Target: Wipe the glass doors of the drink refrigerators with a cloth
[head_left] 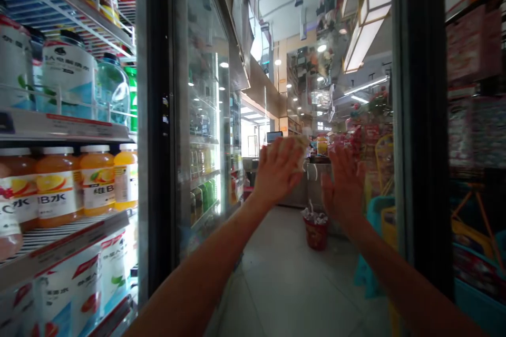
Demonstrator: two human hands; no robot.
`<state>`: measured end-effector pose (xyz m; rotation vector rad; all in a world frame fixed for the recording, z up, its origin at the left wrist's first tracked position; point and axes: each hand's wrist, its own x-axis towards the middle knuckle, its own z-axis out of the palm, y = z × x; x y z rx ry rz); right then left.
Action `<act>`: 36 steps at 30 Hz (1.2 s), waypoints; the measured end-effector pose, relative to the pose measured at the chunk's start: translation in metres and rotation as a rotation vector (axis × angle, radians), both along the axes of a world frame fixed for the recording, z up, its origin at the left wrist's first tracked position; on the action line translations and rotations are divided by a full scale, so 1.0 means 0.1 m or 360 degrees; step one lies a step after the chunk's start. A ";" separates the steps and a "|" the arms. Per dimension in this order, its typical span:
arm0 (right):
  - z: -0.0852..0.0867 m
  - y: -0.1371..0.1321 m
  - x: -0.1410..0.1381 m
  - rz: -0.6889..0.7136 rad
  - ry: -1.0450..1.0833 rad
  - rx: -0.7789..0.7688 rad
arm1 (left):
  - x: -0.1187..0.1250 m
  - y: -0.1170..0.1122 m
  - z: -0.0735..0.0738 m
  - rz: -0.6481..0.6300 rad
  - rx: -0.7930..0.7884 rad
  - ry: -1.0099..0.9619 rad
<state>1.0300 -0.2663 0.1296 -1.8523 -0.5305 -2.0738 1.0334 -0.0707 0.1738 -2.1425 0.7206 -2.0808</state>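
Note:
My left hand (279, 166) is raised in front of the glass door (245, 253), its fingers extended over a pale cloth (302, 146). Only a strip of the cloth shows past the fingers, so how firmly they grip it is partly hidden. To its right is my right hand (343, 184), flat and empty, with fingers stretched upward and thumb apart. It appears to rest against the same pane, though the contact itself is hard to make out.
Left is a lit cooler shelf with orange drink bottles (58, 187), large water jugs (68, 71) above and pouches (73, 289) below. Dark door frames (425, 116) stand either side. Through the glass appear a red bucket (316, 231) and a turquoise stool (371, 253).

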 end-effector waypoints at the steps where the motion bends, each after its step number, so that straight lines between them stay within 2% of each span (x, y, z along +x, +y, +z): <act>1: 0.00 -0.01 0.00 0.0000 -0.0007 -0.0027 | 0.00 -0.02 -0.07 -0.0008 0.0231 0.0031; 2: 0.00 -0.03 0.00 0.0005 -0.0017 -0.0059 | -0.01 0.02 -0.13 -0.0010 0.0317 0.0045; 3: -0.01 -0.05 0.00 0.0010 -0.0021 -0.0092 | 0.00 0.12 -0.17 -0.0009 0.0247 0.0040; 4: -0.02 -0.06 -0.01 0.0013 -0.0021 -0.0111 | 0.00 0.26 -0.20 -0.0006 0.0041 0.0013; 7: -0.06 0.00 -0.03 -0.0009 0.0013 -0.0105 | 0.03 0.64 -0.25 -0.0013 -0.0874 -0.0149; 8: -0.07 0.05 -0.04 -0.0020 0.0021 -0.0113 | 0.04 0.69 -0.29 -0.0011 -0.1039 -0.0180; 9: -0.09 0.11 -0.05 -0.0030 0.0021 -0.0140 | 0.04 0.69 -0.34 -0.0012 -0.1040 -0.0179; 10: -0.11 0.18 -0.06 -0.0042 0.0019 -0.0183 | 0.04 0.65 -0.41 -0.0017 -0.0858 -0.0135; 13: -0.17 0.33 -0.07 -0.0074 0.0019 -0.0299 | 0.01 0.55 -0.60 -0.0052 0.0085 0.0067; 14: -0.18 0.35 -0.07 -0.0080 0.0024 -0.0312 | 0.00 0.58 -0.64 -0.0053 0.0204 0.0091; 15: -0.19 0.36 -0.07 -0.0080 0.0031 -0.0317 | -0.01 0.65 -0.67 -0.0037 0.0135 0.0088; 16: -0.20 0.36 -0.06 -0.0075 0.0039 -0.0322 | -0.01 0.75 -0.68 -0.0009 -0.0112 0.0045; 18: -0.21 0.35 -0.05 -0.0067 0.0052 -0.0319 | 0.00 0.92 -0.72 0.0059 -0.0790 -0.0074; 19: -0.22 0.35 -0.05 -0.0071 0.0055 -0.0306 | -0.01 0.96 -0.76 0.0080 -0.1006 -0.0105; 20: -0.23 0.35 -0.04 -0.0078 0.0053 -0.0289 | -0.01 0.96 -0.81 0.0084 -0.1062 -0.0108; 21: -0.23 0.35 -0.04 -0.0087 0.0052 -0.0278 | -0.02 0.94 -0.88 0.0073 -0.0944 -0.0070; 24: -0.30 0.34 -0.03 -0.0097 0.0016 -0.0317 | -0.07 0.84 -1.14 0.0001 -0.0091 0.0139; 25: -0.34 0.32 -0.03 -0.0092 0.0003 -0.0327 | -0.08 0.85 -1.22 -0.0001 0.0069 0.0166; 26: -0.37 0.30 -0.03 -0.0086 -0.0002 -0.0326 | -0.08 0.90 -1.28 0.0016 0.0067 0.0156; 27: -0.41 0.29 -0.04 -0.0080 0.0004 -0.0316 | -0.07 0.97 -1.34 0.0048 -0.0105 0.0104; 30: -0.51 0.25 -0.05 -0.0069 0.0059 -0.0287 | -0.03 1.11 -1.47 0.0155 -0.0982 -0.0146; 31: -0.52 0.25 -0.05 -0.0069 0.0072 -0.0292 | -0.03 1.10 -1.52 0.0167 -0.1093 -0.0173; 32: -0.53 0.25 -0.05 -0.0068 0.0076 -0.0298 | -0.04 1.05 -1.58 0.0159 -0.1028 -0.0143; 36: -0.54 0.22 -0.06 -0.0028 0.0020 -0.0312 | -0.13 0.83 -1.79 -0.0028 0.0060 0.0209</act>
